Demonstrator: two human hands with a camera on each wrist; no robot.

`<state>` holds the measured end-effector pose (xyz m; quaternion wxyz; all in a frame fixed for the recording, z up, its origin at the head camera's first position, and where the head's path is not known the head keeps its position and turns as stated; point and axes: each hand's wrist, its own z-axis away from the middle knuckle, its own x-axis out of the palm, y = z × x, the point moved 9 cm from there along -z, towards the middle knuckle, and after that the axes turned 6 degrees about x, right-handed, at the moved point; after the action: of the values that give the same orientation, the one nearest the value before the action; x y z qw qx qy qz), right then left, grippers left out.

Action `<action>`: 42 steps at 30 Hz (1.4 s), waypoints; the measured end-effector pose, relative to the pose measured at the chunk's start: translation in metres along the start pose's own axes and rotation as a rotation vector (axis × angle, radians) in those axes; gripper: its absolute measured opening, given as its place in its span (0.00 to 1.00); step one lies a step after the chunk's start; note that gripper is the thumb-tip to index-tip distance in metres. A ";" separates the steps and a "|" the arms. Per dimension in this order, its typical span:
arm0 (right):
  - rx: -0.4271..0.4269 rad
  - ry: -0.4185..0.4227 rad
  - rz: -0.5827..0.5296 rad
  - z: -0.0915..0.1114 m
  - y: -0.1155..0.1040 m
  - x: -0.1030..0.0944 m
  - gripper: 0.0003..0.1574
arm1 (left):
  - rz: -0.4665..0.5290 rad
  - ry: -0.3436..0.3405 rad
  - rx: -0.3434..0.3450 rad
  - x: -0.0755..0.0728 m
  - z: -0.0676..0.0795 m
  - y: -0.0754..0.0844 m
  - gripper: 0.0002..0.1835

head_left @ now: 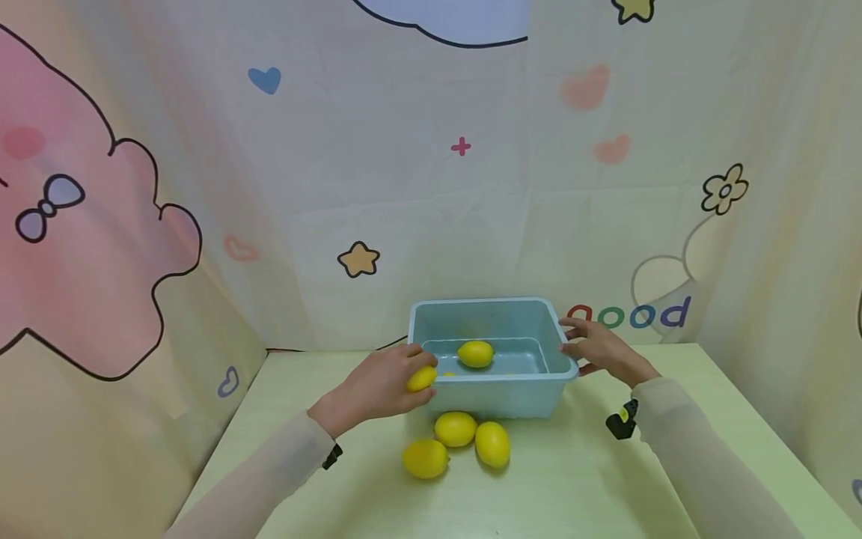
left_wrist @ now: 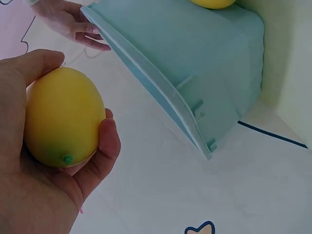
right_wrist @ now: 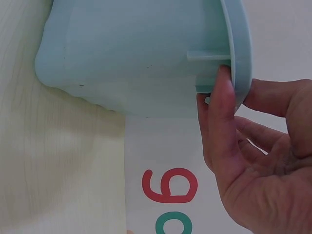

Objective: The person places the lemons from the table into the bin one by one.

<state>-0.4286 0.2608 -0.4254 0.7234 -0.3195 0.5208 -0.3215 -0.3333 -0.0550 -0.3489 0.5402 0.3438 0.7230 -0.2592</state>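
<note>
My left hand [head_left: 380, 385] grips a yellow lemon [left_wrist: 66, 117], fingers and thumb curled round it, by the front left corner of a light blue plastic bin [head_left: 498, 397]. In the left wrist view this lemon shows a green tip and stands apart from the bin's rim. On the bin's right side, my right hand [head_left: 602, 350] pinches the rim [right_wrist: 240, 48], with digits on both faces of it. One lemon [head_left: 475, 354] lies inside the bin; slivers of yellow show just above the front rim, the rest hidden behind the wall.
Three lemons lie on the pale table [head_left: 559, 486] before the bin: one near its front wall [head_left: 455, 429], one at right [head_left: 493, 445], one nearest me [head_left: 426, 458]. A printed curtain [head_left: 417, 187] hangs close behind the bin and along both sides.
</note>
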 end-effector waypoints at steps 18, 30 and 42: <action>-0.013 -0.012 -0.008 0.001 -0.004 0.001 0.48 | 0.037 -0.039 -0.073 -0.007 -0.029 -0.025 0.18; -0.014 -0.023 -0.016 0.003 -0.005 0.000 0.48 | 0.040 -0.086 -0.086 -0.005 -0.050 -0.036 0.16; -0.022 -0.016 -0.016 0.000 -0.003 0.003 0.48 | 0.080 -0.127 -0.125 0.003 -0.057 -0.043 0.15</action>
<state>-0.4281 0.2569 -0.4245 0.7216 -0.3341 0.5157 -0.3190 -0.4014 -0.0385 -0.3356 0.6153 0.3210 0.6877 -0.2130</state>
